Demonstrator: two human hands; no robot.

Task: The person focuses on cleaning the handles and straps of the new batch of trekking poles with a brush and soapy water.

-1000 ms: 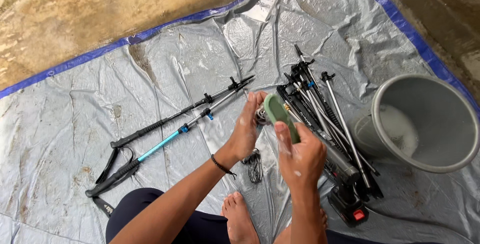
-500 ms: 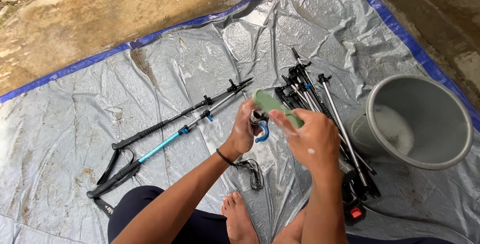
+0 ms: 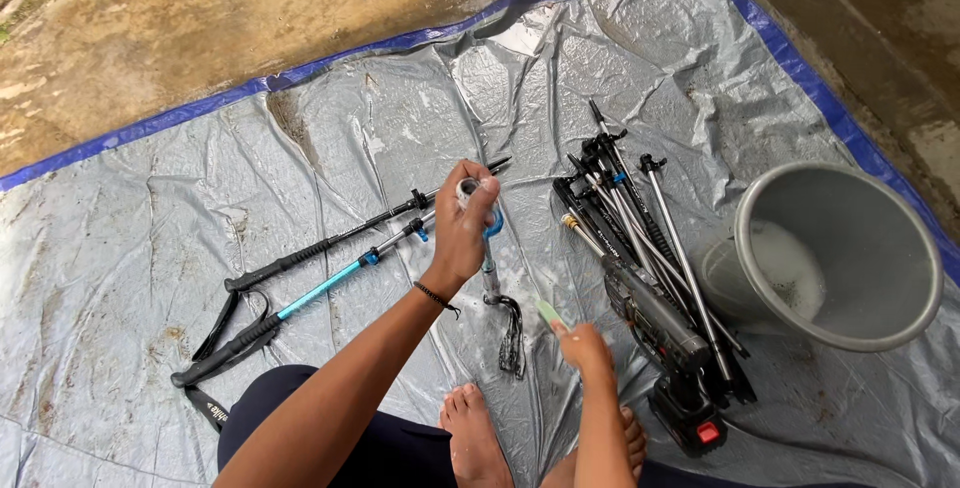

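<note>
Pole section (image 3: 489,248) stands upright at centre, left hand (image 3: 462,230) fingers clenched round its top. Right hand (image 3: 583,346), at five o'clock from it, has dropped lower, gripping a green sponge (image 3: 549,312); bucket (image 3: 905,248) sits at three o'clock.

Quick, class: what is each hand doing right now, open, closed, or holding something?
Left hand: closed around the upright grey-and-blue pole section.
Right hand: closed on a small pale green object; what it is cannot be told.
</note>
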